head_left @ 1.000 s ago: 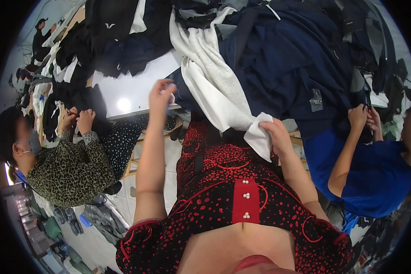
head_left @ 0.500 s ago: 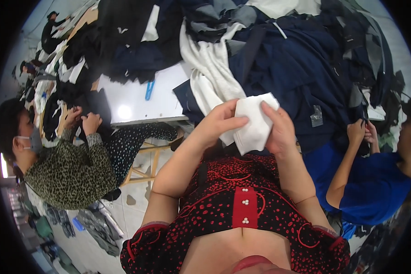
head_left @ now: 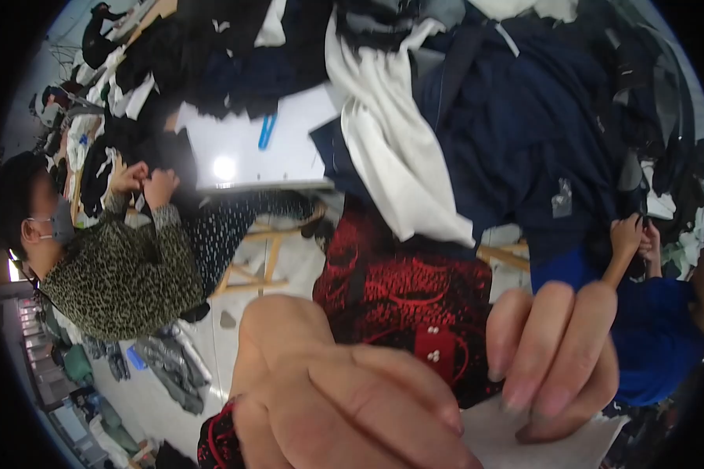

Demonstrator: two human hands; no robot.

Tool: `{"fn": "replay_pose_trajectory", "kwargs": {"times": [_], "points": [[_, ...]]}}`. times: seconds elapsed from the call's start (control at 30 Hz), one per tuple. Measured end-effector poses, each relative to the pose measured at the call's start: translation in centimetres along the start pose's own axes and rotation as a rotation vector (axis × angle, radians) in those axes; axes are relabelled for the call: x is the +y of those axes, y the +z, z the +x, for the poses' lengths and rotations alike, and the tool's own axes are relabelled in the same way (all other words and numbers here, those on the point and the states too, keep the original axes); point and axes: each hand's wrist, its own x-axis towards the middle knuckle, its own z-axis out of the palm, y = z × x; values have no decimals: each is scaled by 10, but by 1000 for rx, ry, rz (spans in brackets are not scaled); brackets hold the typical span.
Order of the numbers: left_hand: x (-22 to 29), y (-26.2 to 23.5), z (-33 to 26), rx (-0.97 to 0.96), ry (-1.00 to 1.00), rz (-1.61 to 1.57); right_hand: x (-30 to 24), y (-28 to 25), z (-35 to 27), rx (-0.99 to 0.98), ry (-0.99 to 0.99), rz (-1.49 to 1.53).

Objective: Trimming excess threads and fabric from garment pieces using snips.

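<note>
Far to the left of both hands, a co-worker in a leopard-print top (head_left: 117,270) sat bent over dark cloth, with bags and bundles on the pale floor (head_left: 164,391) below. The person's left hand (head_left: 344,399) was raised very close to the camera, filling the lower middle of the view; its fingers were curled in, and its fingertips met the white cloth (head_left: 540,445) at the lower edge, though how firmly it gripped I could not tell. Up and away from that hand lay a white table (head_left: 250,148) with a blue pen (head_left: 267,131) on it, ringed by heaps of dark garments. Between the hands, the wearer's red-and-black patterned dress (head_left: 399,281) showed, with small white buttons on a red placket. The right hand (head_left: 555,359) was just beside the left, fingers bent downward over the top of the same white cloth, seemingly pinching it; the cloth ran sideways under both hands, closer to the right one, mostly cut off by the picture's rim. Beyond the hands a long white garment (head_left: 391,156) hung off the table edge across a navy pile (head_left: 516,133). Farthest right, another person in a blue top (head_left: 657,336) worked on dark fabric with both hands.
</note>
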Motion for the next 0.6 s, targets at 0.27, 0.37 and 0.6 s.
{"fn": "replay_pose_trajectory", "kwargs": {"times": [0.27, 0.37, 0.6], "points": [[-40, 98, -41, 423, 142, -807, 38, 89, -28, 503, -657, 628], [-20, 78, -31, 370, 156, -681, 40, 93, -21, 291, -550, 617], [-27, 35, -31, 2, 197, -317, 63, 66, -26, 158, -629, 536]]}}
